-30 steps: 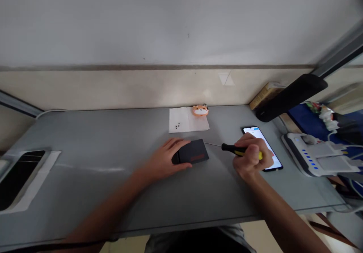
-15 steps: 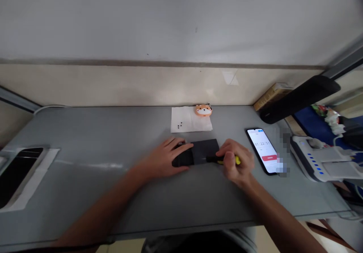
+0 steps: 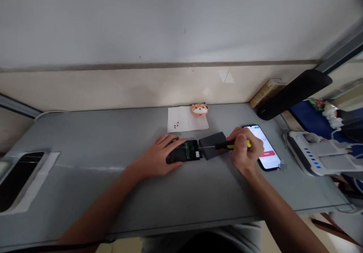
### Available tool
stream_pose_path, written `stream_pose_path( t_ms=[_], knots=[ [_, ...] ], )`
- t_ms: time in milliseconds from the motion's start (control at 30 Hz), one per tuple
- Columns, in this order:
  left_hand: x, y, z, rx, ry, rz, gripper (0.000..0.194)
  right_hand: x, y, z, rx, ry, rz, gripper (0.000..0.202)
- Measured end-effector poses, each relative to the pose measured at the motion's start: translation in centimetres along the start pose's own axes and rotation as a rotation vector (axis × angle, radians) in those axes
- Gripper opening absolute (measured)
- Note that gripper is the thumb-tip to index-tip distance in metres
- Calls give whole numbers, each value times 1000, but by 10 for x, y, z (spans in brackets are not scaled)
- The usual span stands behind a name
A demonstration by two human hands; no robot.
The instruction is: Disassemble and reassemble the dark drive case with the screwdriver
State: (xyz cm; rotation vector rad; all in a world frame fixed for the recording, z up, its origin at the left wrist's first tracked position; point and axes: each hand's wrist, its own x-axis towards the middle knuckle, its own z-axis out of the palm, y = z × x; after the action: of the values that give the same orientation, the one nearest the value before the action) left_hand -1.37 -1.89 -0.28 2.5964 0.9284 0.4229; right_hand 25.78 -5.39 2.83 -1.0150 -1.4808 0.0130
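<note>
A small black electronic device (image 3: 177, 155) lies on the grey table with a green circuit board (image 3: 188, 150) exposed at its right part. My left hand (image 3: 161, 155) grips its left end, thumb along the near edge and fingers over the far edge. In my right hand (image 3: 245, 149) is a screwdriver (image 3: 222, 145) with a black and yellow handle. Its metal shaft points left, its tip at the device's right end. A flat dark cover (image 3: 212, 136) lies tilted beside that end, partly under the screwdriver.
Several tiny screws (image 3: 176, 125) lie on a white paper (image 3: 181, 113), with an orange animal-faced case (image 3: 199, 109) on its right side. A lit phone (image 3: 268, 158) is behind my right hand. A power strip (image 3: 309, 155) and a black cylinder (image 3: 295, 94) stand right; another phone (image 3: 21, 179) lies left.
The dark cover has come away from the device and shifted right, baring the circuit board. My right hand has moved right and slightly up with the screwdriver, now overlapping the lit phone.
</note>
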Motion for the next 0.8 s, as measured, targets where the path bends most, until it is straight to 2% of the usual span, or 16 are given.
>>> stream_pose_path(
  t_ms=[133,200,333,500,667,800],
  knots=[
    [2,5,2,31,10,-11,68,-2,-8,7,8,-157,-123,32],
    [3,8,3,46,19,6,67,-2,-11,8,-13,-178,-153,31],
    [6,17,8,94,59,38,62,-2,-11,8,-21,-173,-104,34],
    [11,27,17,120,154,35,52,-7,-9,10,66,-60,-21,38],
    [13,26,20,43,303,-2,22,-11,-10,15,172,12,104,40],
    [12,22,14,-24,282,46,28,-4,-13,15,160,79,256,42]
  ],
)
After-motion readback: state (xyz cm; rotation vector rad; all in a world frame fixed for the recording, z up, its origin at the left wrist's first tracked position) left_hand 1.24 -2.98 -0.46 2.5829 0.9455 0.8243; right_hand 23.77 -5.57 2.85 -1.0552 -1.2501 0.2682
